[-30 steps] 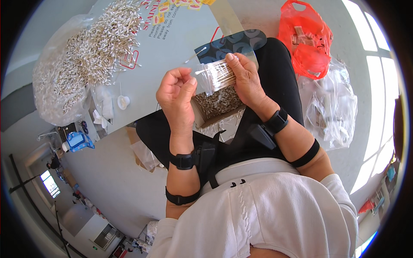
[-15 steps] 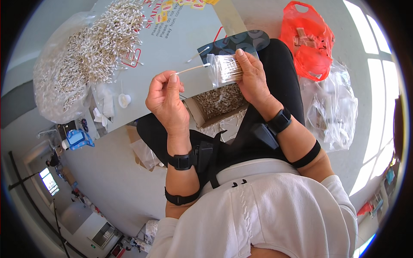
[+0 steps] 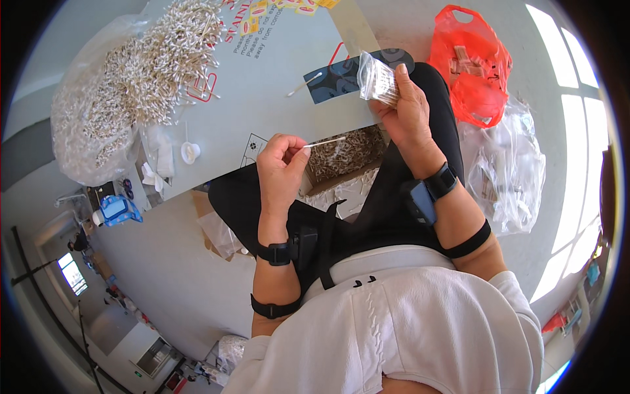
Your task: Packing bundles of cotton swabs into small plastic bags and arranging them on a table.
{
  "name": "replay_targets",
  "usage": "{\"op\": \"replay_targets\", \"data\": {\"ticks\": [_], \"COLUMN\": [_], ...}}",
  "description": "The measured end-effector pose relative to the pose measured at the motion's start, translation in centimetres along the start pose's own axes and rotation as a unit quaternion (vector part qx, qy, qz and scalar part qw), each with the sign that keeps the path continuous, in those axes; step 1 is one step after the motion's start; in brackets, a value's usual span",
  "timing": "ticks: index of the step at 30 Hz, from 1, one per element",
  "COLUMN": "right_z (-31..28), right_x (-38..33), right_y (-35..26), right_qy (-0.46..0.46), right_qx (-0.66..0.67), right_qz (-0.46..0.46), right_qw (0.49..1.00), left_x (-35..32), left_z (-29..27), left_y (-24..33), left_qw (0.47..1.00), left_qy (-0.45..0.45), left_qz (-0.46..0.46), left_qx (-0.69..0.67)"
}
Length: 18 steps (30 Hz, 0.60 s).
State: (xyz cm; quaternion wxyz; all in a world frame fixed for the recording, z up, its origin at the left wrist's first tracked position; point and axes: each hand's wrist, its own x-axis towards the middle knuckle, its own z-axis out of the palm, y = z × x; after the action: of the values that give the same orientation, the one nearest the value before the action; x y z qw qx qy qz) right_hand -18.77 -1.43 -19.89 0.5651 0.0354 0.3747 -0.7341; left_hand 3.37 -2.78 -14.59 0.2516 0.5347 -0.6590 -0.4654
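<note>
Between the thumb and fingers of my left hand [image 3: 283, 163] is a single cotton swab [image 3: 326, 142], its tip pointing right over the open cardboard box [image 3: 316, 191]. That box, low between my knees, is filled with many loose swabs [image 3: 348, 154]. My right hand [image 3: 408, 115] grips a clear plastic bag of cotton swabs [image 3: 378, 80], held upright and tilted above my right thigh. Another swab [image 3: 304, 85] lies on the table, partly on a dark patterned sheet [image 3: 325, 87] at the table's edge.
A big heap of swabs [image 3: 164, 62] spills from a clear bag on the table [image 3: 262, 85] at the far left. Nearer stands a small white dish [image 3: 189, 153]. Yellow labels [image 3: 259, 12] lie at the back. A red plastic bag [image 3: 472, 98] sits at the right.
My left hand has moved down and right with its swab, now over the box. My right hand has shifted right and tilted the bag, away from the swab.
</note>
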Motion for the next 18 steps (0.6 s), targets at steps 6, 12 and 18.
{"op": "replay_targets", "data": {"ticks": [6,12,18], "right_z": [0.2,-0.2,-0.2], "right_x": [-0.1,0.0,0.1], "right_y": [0.1,0.3,0.4], "right_qy": [0.012,-0.007,-0.003], "right_qx": [-0.015,-0.019,-0.020], "right_qz": [0.010,0.016,0.025], "right_qw": [1.000,1.000,0.999], "left_x": [1.8,6.3,8.9], "left_z": [-0.3,-0.1,1.8], "left_y": [-1.6,-2.6,-2.6], "left_qw": [0.996,0.991,0.945], "left_qy": [0.045,0.097,0.113], "left_qz": [-0.052,-0.007,0.078], "left_qx": [0.064,0.096,0.298]}}
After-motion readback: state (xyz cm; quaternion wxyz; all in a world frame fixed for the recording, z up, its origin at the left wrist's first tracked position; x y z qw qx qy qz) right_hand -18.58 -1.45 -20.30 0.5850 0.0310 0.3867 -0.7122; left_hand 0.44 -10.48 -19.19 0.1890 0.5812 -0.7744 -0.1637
